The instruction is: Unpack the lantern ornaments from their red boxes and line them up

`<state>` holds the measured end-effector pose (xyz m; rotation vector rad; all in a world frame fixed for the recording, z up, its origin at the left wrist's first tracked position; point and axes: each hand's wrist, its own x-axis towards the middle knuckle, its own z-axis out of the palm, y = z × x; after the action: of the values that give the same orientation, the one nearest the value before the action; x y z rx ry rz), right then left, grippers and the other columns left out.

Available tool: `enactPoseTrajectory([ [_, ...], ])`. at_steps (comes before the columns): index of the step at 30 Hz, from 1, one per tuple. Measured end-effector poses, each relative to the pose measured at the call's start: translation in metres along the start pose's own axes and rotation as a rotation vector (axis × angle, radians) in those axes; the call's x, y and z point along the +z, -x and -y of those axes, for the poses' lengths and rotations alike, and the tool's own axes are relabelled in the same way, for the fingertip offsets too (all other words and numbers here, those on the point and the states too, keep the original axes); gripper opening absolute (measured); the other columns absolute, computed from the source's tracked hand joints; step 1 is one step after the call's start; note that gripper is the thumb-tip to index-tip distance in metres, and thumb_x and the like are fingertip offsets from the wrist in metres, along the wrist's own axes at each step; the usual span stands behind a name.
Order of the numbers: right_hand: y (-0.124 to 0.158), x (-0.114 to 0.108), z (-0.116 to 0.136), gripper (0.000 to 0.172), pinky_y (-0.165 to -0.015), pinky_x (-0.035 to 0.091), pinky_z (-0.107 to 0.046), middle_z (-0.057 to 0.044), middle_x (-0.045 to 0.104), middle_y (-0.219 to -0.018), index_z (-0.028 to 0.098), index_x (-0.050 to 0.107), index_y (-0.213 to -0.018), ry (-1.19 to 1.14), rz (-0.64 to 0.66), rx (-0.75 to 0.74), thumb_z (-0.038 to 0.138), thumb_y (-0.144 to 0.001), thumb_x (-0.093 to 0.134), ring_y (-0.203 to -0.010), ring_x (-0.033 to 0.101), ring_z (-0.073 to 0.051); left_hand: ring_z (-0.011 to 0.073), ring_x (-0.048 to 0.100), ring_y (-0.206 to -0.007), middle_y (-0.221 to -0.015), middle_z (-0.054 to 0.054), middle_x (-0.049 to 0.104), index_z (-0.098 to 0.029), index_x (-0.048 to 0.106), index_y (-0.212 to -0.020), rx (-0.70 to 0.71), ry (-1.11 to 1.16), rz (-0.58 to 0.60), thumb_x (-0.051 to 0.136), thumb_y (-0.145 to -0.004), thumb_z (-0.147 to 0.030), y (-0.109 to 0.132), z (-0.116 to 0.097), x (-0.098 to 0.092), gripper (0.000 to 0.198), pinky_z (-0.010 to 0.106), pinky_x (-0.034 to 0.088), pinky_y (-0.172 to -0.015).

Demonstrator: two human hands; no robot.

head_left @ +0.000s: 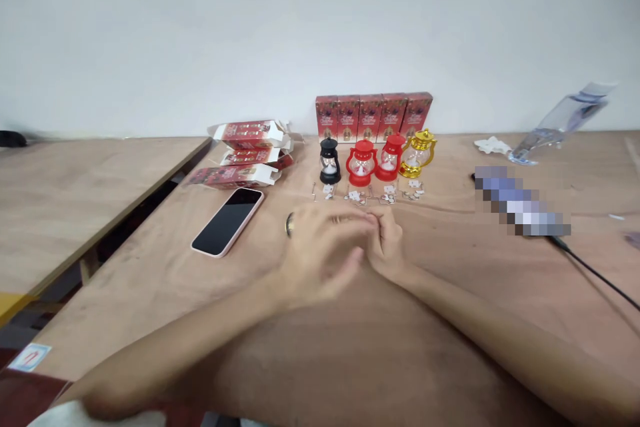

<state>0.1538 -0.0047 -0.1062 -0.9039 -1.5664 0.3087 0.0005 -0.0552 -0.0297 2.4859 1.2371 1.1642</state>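
Observation:
My left hand [320,250] is raised over the middle of the table, its fingers bent toward the right and its thumb apart below. A small round dark and gold edge [289,225] shows at its far left side; the rest is hidden by the hand. My right hand [385,245] is closed, its fingertips meeting those of the left. Whatever lies between them is hidden. Beyond the hands stand a black lantern [329,163], two red lanterns [361,165] and a gold lantern [419,155]. Small wire pieces, white bits and round discs [356,197] lie before them.
Several red boxes [371,117] stand against the wall. Opened red boxes [249,135] are piled at left, near a phone [229,221]. On the right are a tilted clear bottle [563,123], crumpled tissue [493,145] and a blurred-out device with a black cable [595,272]. A gap separates another table [75,193].

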Motion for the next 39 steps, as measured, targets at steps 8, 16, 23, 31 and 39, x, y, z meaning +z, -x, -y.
enactPoseTrajectory([
  [8,-0.022,0.010,-0.008,0.032,-0.040,0.020,-0.016,0.012,0.021,-0.047,0.023,0.043,-0.075,-0.795,0.154,0.695,0.051,-0.082,0.056,-0.042,0.015,-0.006,0.0261,0.060,-0.100,-0.107,0.006,0.065,-0.022,0.057,-0.107,-0.315,0.011,0.144,0.068,-0.072,-0.040,-0.006,0.081,-0.006,0.041,0.045,0.047,-0.088],
  [16,-0.030,0.003,-0.014,0.037,-0.041,0.014,-0.014,0.013,0.019,-0.048,0.021,0.044,-0.074,-0.945,0.347,0.923,0.050,-0.075,0.067,-0.044,0.010,-0.004,0.0217,0.064,-0.081,-0.089,0.005,0.068,-0.016,0.059,-0.091,-0.494,0.383,0.134,0.077,-0.061,-0.041,-0.006,0.089,0.013,0.042,0.036,0.052,-0.073],
  [23,-0.033,0.002,-0.013,0.035,-0.041,0.015,-0.014,0.013,0.017,-0.048,0.021,0.043,-0.075,-1.075,0.441,0.977,0.046,-0.076,0.068,-0.043,0.007,-0.004,0.0211,0.064,-0.082,-0.089,0.003,0.067,-0.018,0.055,-0.087,-0.482,0.367,0.052,0.082,-0.053,-0.037,-0.001,0.089,0.013,0.048,0.035,0.052,-0.075],
  [31,-0.035,-0.001,-0.017,0.033,-0.039,0.013,-0.014,0.013,0.018,-0.046,0.022,0.042,-0.077,-1.129,0.610,0.990,0.045,-0.079,0.065,-0.044,0.006,-0.005,0.0207,0.064,-0.078,-0.086,0.004,0.069,-0.017,0.057,-0.086,-0.520,0.500,0.162,0.082,-0.053,-0.042,0.003,0.081,0.014,0.048,0.030,0.051,-0.069],
  [39,-0.036,-0.003,-0.025,0.034,-0.036,0.008,-0.015,0.014,0.016,-0.045,0.022,0.039,-0.077,-1.142,0.720,0.995,0.044,-0.079,0.065,-0.041,0.004,-0.004,0.0155,0.057,-0.069,-0.077,0.000,0.065,-0.016,0.058,-0.084,-0.532,0.522,0.222,0.080,-0.056,-0.043,0.006,0.080,0.012,0.045,0.025,0.043,-0.062],
])
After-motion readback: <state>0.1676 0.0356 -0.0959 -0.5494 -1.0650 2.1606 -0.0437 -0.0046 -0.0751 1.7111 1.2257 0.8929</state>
